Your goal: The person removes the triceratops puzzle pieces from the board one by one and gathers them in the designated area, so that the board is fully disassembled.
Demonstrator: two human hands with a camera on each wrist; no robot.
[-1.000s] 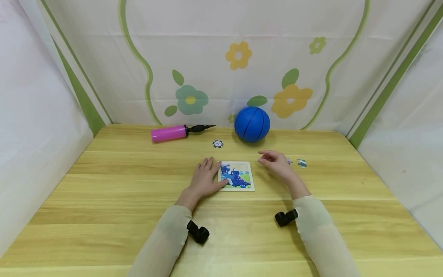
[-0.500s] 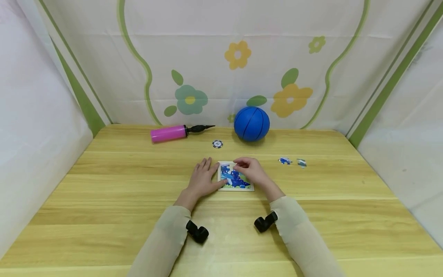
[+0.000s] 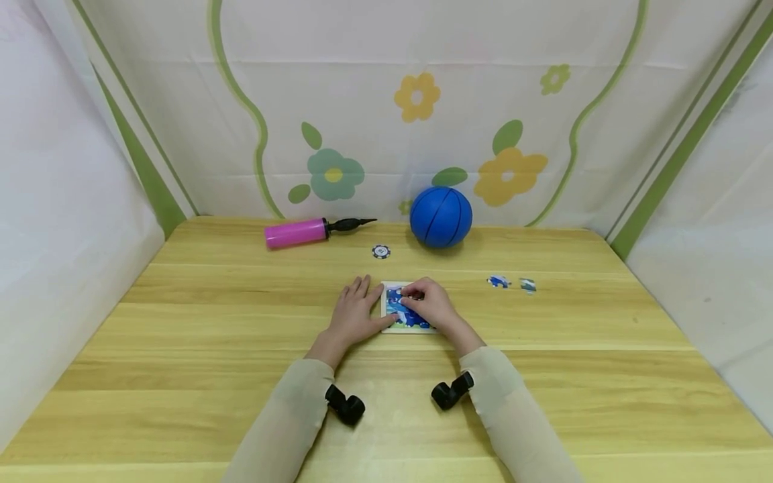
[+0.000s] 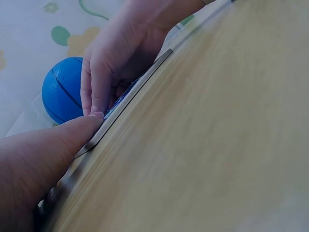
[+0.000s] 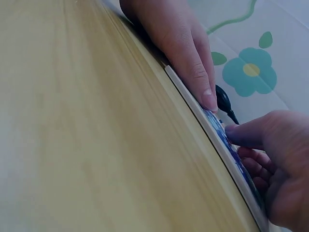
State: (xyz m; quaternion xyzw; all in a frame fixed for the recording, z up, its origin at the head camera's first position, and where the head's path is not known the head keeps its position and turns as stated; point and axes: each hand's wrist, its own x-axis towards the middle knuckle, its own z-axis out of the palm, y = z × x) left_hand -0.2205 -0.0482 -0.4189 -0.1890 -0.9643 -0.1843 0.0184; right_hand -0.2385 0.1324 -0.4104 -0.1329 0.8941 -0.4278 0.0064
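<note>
A small square jigsaw puzzle point(image 3: 412, 330) with a pale frame and a blue dinosaur picture lies flat on the table. My left hand point(image 3: 352, 315) rests along its left side with fingers spread. In the right wrist view the left thumb point(image 5: 208, 99) lies on the puzzle's edge. Over the picture, my right hand point(image 3: 433, 305) pinches a small puzzle piece point(image 5: 220, 121) between thumb and curled fingers, mostly hidden by them. Two loose puzzle pieces lie to the right, a blue one point(image 3: 498, 282) and a pale teal one point(image 3: 528, 286).
At the back of the wooden table point(image 3: 386, 416) stands a blue ball point(image 3: 441, 217) against a flowered cloth. A pink hand pump point(image 3: 296, 233) with a black nozzle lies back left. A round poker chip point(image 3: 381, 251) lies behind the puzzle.
My right hand has come left from beside the loose pieces to over the puzzle, then shifted slightly further left across it. The left hand has stayed in place.
</note>
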